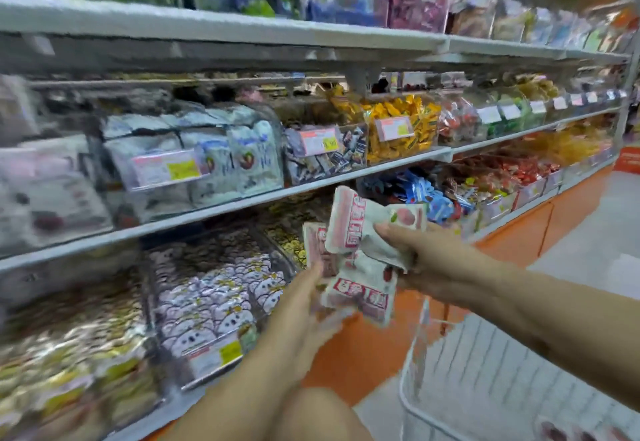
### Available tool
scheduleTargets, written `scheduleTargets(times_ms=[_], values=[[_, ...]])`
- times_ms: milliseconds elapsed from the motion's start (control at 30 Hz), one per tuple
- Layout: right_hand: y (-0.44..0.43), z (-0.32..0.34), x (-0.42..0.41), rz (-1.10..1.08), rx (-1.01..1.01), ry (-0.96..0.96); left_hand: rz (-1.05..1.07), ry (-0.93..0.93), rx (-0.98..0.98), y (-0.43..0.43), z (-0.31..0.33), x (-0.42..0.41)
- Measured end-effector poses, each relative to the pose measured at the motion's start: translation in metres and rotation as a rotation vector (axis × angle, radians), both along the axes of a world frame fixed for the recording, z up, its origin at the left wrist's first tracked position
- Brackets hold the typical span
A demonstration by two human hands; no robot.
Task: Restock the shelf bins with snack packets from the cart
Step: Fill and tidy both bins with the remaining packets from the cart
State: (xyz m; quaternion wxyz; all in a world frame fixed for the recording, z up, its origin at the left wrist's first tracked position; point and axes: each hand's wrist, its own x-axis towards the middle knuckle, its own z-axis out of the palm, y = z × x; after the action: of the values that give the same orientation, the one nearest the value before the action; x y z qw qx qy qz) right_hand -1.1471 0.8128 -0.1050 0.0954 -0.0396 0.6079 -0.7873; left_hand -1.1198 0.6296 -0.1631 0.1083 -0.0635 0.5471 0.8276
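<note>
Several white-and-pink snack packets (pixel 360 253) with a red fruit picture are bunched together in front of the shelves, at mid-height. My right hand (pixel 429 260) grips the bunch from the right, thumb on top. From below left, my left hand (pixel 311 316) holds the lower packets; it is blurred by motion. The white wire cart (pixel 450 364) stands at the lower right, with more packets (pixel 568 433) showing at its bottom. Clear shelf bins (pixel 221 302) with white packets sit just left of my hands.
Shelves run from left to far right, packed with clear bins of snacks and price tags: white bags (pixel 194 160), yellow candies (pixel 398 125), blue packets (pixel 426 195). The shelf base (pixel 363 350) is orange. Grey aisle floor (pixel 588 243) lies to the right.
</note>
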Motion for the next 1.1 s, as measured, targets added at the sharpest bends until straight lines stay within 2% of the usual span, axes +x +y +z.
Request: scheduleTargets(times_ms=[300, 500, 667, 900, 1100], values=[[-0.177, 0.000, 0.017, 0.360, -0.278, -0.224, 0.386, 0.161, 0.178, -0.143, 0.023, 0.065], [-0.270, 0.009, 0.048, 0.534, -0.304, -0.233, 0.507, 0.197, 0.262, -0.216, 0.038, 0.115], [-0.323, 0.026, 0.061, 0.540, -0.254, -0.116, 0.552, 0.307, 0.230, -0.246, 0.072, 0.138], [-0.370, 0.046, 0.073, 0.449, -0.264, -0.003, 0.803, 0.408, 0.236, -0.244, 0.102, 0.126], [-0.360, 0.071, 0.057, 0.252, -0.117, 0.366, 0.839, 0.411, 0.172, -0.257, 0.128, 0.114]])
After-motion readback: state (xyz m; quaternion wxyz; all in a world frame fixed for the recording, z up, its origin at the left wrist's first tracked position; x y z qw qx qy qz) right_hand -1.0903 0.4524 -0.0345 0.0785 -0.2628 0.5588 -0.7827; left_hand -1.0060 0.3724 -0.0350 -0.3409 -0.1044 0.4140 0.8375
